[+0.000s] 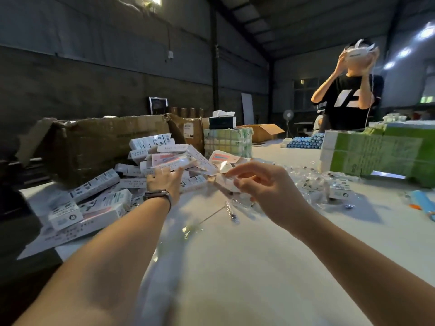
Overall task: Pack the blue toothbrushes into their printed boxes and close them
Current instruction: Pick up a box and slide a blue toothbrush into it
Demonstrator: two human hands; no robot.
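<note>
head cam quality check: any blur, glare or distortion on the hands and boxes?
Head view: wide-angle bend bows the roof beams and stretches both forearms near the bottom edge; the right hand is motion-smeared at its fingertips, the left hand sharper; print on the pile of printed boxes is too soft to read; the ceiling lights bloom at top right; the white table is bright, with soft shadows under the arms.

Two hands, the left hand [162,182] and right hand [266,191], reached out. Beyond the left lay one pile of printed boxes [150,170], too many to count; one big carton [106,147] stood behind.
</note>
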